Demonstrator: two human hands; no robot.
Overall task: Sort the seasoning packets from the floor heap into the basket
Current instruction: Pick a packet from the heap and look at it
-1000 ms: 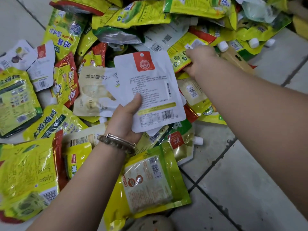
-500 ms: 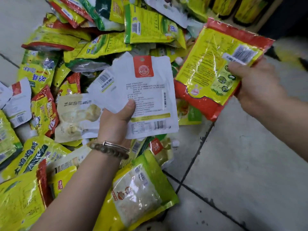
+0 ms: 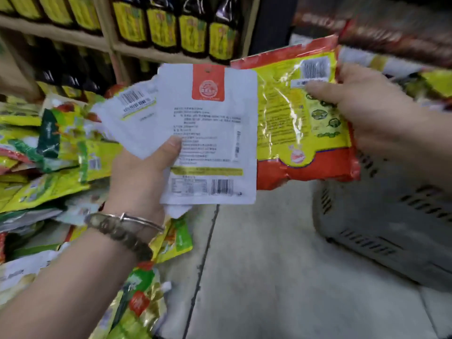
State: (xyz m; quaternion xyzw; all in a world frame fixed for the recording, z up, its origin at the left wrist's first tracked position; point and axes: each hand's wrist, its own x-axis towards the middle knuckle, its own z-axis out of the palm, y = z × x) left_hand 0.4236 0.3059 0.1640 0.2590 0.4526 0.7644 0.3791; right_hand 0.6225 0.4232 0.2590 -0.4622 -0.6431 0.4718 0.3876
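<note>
Beside basket (image 3: 391, 216), grips yellow packet (image 3: 293, 118) in right hand (image 3: 367, 113), pinches fanned white packets (image 3: 208, 133) in left hand (image 3: 144, 177). Risks shedding one from so splayed a pinch.

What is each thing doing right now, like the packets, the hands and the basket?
White packets: held up, pinched in the left hand.
Yellow packet: held up, gripped by the right hand.
Heap: lying loose on the floor.
Basket: standing on the floor.
Bottles: upright on the shelf.
</note>
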